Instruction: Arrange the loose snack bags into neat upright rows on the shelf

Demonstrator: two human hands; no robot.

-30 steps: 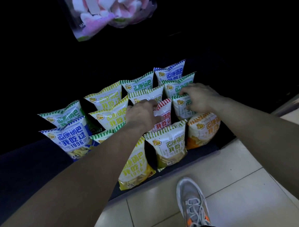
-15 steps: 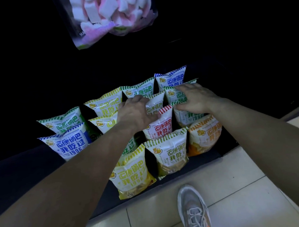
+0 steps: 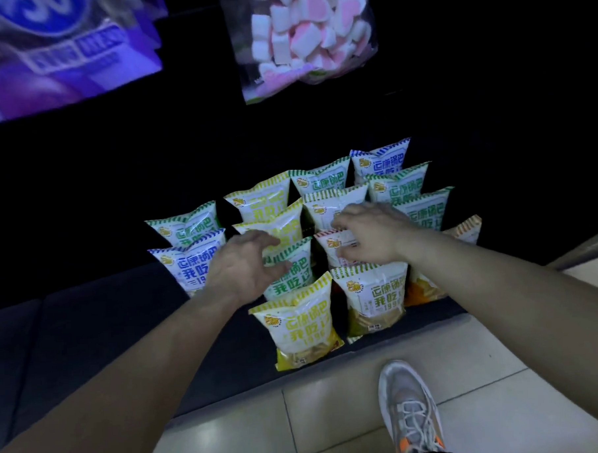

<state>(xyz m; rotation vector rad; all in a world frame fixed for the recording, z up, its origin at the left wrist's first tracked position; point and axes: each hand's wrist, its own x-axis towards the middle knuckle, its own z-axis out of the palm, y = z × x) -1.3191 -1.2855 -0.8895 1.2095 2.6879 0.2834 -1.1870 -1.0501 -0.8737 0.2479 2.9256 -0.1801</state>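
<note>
From the head camera, the snack bags [image 3: 328, 225] stood upright in rows on a low, dark shelf [image 3: 89, 324] just above a pale tiled floor [image 3: 485, 372]. The left hand [image 3: 239, 266] reached in over the middle rows, fingers loosely spread, its grip open around the top edge of a green-striped bag [image 3: 292, 271] without clearly pinching it; the blue-striped bag [image 3: 186, 262] stood just beside the wrist on the outer left. The right hand [image 3: 370, 233] hovered over the red-striped bag [image 3: 332, 245], fingers curled down toward its top seam; whether that grip actually pinched the seam could not be told through the motion blur. At the front stood a yellow-striped bag [image 3: 298, 325] and, just beside it to the right, an olive-striped bag [image 3: 376, 298], both upright. An orange-striped bag [image 3: 465, 231] showed partly behind the right forearm. Above the shelf hung a clear bag of pink and white marshmallows [image 3: 303, 37], and a blurred purple package [image 3: 57, 52] sat at upper left. A grey sneaker [image 3: 408, 413] with an orange accent rested on the floor near the shelf edge.
</note>
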